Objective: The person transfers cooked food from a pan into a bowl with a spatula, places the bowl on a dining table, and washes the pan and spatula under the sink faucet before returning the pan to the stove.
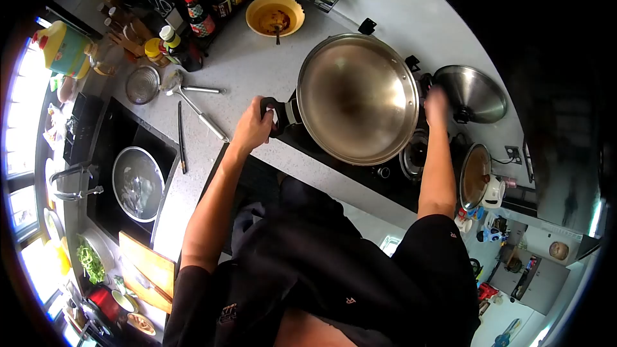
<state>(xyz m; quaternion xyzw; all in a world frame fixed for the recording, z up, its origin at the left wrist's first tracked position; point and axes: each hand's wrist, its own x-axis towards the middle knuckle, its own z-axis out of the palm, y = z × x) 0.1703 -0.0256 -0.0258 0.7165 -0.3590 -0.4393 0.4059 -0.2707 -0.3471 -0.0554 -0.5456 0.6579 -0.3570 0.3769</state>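
My left hand [254,126] is closed around the black left handle [276,115] of a wide steel wok [357,106]. The wok's inside is bare metal with a brownish stain in the middle. At the wok's right side, my right hand [438,108] is smeared by motion beside the dark right handle [425,85]; its fingers cannot be made out. A domed steel lid [474,90] with a black knob is just right of this hand. Under the wok is a black stove [308,136], mostly hidden, with a knob [384,172] at its front.
A yellow bowl [274,15] with brown sauce and a spoon stands behind the wok. Bottles [196,13] line the back left. A strainer [143,85], ladle [202,115] and chopsticks [181,138] lie left. The sink [103,173] holds a metal basin [139,184]. A lidded pot [474,177] stands right.
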